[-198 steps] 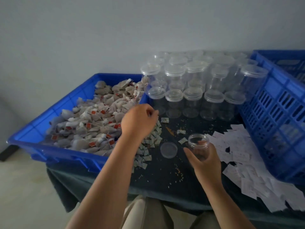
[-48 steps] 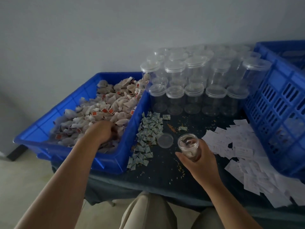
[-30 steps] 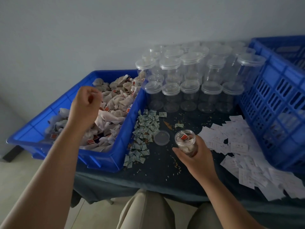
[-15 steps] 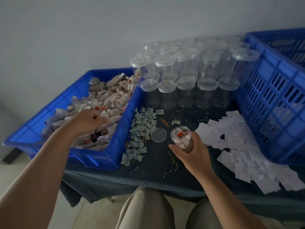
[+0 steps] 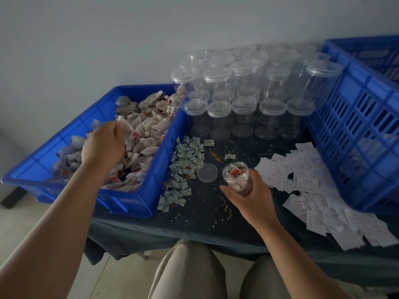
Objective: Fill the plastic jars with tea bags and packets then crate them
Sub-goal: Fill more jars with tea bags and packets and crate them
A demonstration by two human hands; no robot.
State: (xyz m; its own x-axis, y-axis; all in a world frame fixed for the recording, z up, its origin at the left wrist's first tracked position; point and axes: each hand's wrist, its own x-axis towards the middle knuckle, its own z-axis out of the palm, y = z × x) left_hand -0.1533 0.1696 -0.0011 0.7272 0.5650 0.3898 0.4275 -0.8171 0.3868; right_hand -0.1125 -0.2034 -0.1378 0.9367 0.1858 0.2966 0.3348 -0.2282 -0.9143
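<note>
At left the left hand (image 5: 103, 147) is back in the tray (image 5: 138, 201), pinching 1 more tea bag (image 5: 124, 126) — the right hand (image 5: 251, 198) grips the part-filled jar (image 5: 236, 176) — filling continues.

On the dark cloth-covered table (image 5: 205, 214): left, blue plastic tray (image 5: 138, 203) holding mesh tea bags (image 5: 149, 128); beside its right wall, folded packets (image 5: 185, 160); behind, clear lidded plastic jars (image 5: 244, 104); right, blue slotted crate (image 5: 356, 126), white paper slips (image 5: 313, 190) before it.

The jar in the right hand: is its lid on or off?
Off. The jar has a bare mouth; a lid lies beside it.
</note>
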